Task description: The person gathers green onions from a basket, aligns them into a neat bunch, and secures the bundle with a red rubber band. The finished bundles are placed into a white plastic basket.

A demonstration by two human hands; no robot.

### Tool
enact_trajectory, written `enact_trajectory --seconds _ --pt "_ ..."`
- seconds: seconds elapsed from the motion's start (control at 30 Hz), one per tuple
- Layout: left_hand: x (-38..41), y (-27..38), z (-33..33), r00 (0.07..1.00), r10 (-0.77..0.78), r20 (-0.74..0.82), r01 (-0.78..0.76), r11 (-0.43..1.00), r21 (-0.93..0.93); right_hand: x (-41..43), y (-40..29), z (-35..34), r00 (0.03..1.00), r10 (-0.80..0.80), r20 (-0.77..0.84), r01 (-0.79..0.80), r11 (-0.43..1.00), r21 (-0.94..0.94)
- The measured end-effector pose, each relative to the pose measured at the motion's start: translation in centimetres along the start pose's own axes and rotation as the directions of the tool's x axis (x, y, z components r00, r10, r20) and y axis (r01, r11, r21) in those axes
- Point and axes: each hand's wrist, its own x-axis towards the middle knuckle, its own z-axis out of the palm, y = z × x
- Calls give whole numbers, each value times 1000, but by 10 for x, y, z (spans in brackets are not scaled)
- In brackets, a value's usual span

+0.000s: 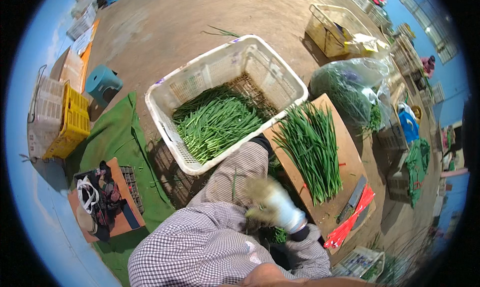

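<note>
My right hand point(275, 206), in a white glove with tan fingers, is blurred over my lap; whether it holds anything cannot be told. My left sleeve point(187, 238) reaches toward it, but the left hand is hidden or merged in the blur. Right of my lap, a sheaf of green garlic chives point(313, 152) lies on a wooden board point(279, 137), with bits of red tie at its sides. A dark-bladed knife point(352, 199) and a bundle of red plastic ties point(350, 219) lie beside it. Ahead, a white plastic crate point(225, 49) holds more chives point(221, 126).
Left are a green cloth point(112, 131), a box with bags on it point(125, 215), a teal stool point(103, 84) and a yellow crate point(71, 122). A plastic bag of greens point(345, 92) and a yellowish bin point(330, 36) stand at right. Far off, a person point(428, 66) appears.
</note>
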Motion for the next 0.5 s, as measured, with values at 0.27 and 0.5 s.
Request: enact_trajectory --seconds 0.27,0.5 --pt "-80 102 -84 782 -300 546 4 879 477 -123 58 28 310 889 336 -531 455 -715" --pt "-200 114 -288 918 5 -398 -213 851 -480 114 57 -8 980 198 -8 -184 898 -399"
